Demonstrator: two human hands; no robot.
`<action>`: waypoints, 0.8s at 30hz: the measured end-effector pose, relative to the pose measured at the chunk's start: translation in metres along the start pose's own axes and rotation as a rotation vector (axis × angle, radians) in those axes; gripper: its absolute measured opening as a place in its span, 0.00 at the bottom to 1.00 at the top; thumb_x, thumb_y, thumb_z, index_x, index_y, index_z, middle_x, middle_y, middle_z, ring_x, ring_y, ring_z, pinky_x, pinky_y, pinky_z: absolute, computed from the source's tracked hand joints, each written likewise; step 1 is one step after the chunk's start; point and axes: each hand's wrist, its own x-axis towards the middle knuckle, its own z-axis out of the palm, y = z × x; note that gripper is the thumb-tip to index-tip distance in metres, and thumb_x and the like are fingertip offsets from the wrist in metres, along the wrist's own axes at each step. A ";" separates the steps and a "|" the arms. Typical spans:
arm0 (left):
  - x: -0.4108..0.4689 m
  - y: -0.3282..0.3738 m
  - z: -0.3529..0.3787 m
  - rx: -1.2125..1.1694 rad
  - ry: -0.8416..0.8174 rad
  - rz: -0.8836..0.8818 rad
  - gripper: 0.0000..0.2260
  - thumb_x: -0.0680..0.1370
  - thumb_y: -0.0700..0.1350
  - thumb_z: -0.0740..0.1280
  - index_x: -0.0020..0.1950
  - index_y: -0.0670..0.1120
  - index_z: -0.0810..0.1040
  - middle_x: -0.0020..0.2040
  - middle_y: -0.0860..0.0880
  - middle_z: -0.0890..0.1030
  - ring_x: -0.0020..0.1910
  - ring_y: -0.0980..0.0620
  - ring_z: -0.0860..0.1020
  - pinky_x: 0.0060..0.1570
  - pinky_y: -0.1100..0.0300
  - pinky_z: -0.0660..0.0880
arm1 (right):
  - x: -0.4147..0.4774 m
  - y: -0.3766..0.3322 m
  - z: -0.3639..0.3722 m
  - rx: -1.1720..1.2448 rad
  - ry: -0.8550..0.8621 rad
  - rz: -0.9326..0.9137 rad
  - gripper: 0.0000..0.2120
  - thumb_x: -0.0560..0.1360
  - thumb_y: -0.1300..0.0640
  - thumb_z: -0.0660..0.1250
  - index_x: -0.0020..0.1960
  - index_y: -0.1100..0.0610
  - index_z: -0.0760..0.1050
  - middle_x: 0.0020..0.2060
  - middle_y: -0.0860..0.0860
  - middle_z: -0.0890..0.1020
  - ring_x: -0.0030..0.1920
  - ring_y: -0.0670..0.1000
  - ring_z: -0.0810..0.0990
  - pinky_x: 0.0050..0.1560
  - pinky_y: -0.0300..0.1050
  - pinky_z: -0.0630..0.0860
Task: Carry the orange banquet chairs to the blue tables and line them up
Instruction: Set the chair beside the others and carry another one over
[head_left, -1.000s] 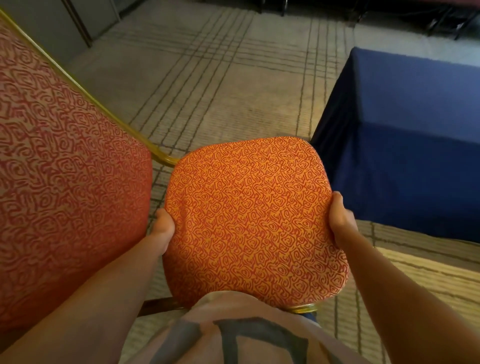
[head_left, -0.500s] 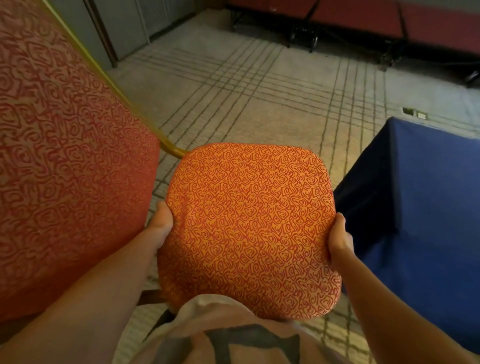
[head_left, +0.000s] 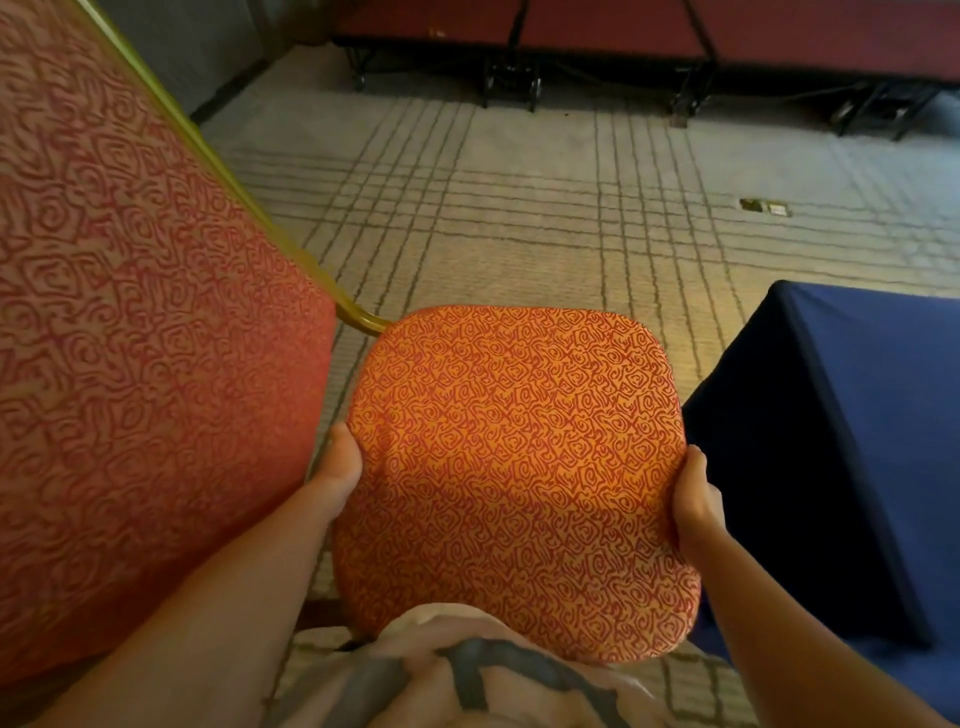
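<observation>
I hold an orange banquet chair (head_left: 514, 467) with a swirl pattern off the carpet, seat cushion facing me and backrest filling the left of the view. A gold metal frame bar joins backrest and seat. My left hand (head_left: 337, 467) grips the seat's left edge. My right hand (head_left: 693, 499) grips its right edge. A table under a blue cloth (head_left: 852, 426) stands just to the right of the seat, its corner close to my right hand. The chair's legs are hidden below the seat.
Patterned beige carpet (head_left: 519, 208) stretches ahead. Folded red-topped tables on dark wheeled frames (head_left: 519, 47) line the far wall. A small floor outlet plate (head_left: 763, 207) sits in the carpet at right. A grey wall panel (head_left: 197, 47) is at upper left.
The view has tilted up and swung left, so the blue table has slid toward the right edge and the far wall has come into sight. Both hands keep the same grip on the seat.
</observation>
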 end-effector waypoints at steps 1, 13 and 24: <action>-0.003 0.032 0.001 0.013 -0.011 -0.011 0.36 0.74 0.64 0.43 0.67 0.43 0.74 0.65 0.39 0.76 0.63 0.40 0.74 0.67 0.46 0.68 | 0.008 -0.014 0.011 0.024 0.014 0.010 0.38 0.77 0.32 0.48 0.69 0.60 0.71 0.54 0.58 0.76 0.55 0.61 0.75 0.60 0.58 0.69; 0.083 0.224 0.089 0.123 -0.069 -0.041 0.31 0.82 0.59 0.43 0.72 0.38 0.68 0.70 0.37 0.70 0.69 0.39 0.69 0.70 0.49 0.63 | 0.112 -0.168 0.059 0.066 0.208 0.024 0.39 0.75 0.30 0.50 0.66 0.61 0.74 0.59 0.60 0.78 0.54 0.60 0.77 0.57 0.53 0.71; 0.167 0.406 0.251 0.176 -0.134 0.020 0.36 0.79 0.63 0.42 0.70 0.38 0.70 0.68 0.36 0.72 0.65 0.38 0.72 0.69 0.47 0.66 | 0.276 -0.320 0.039 0.153 0.267 0.019 0.38 0.77 0.33 0.50 0.68 0.63 0.72 0.62 0.61 0.76 0.60 0.62 0.75 0.59 0.53 0.71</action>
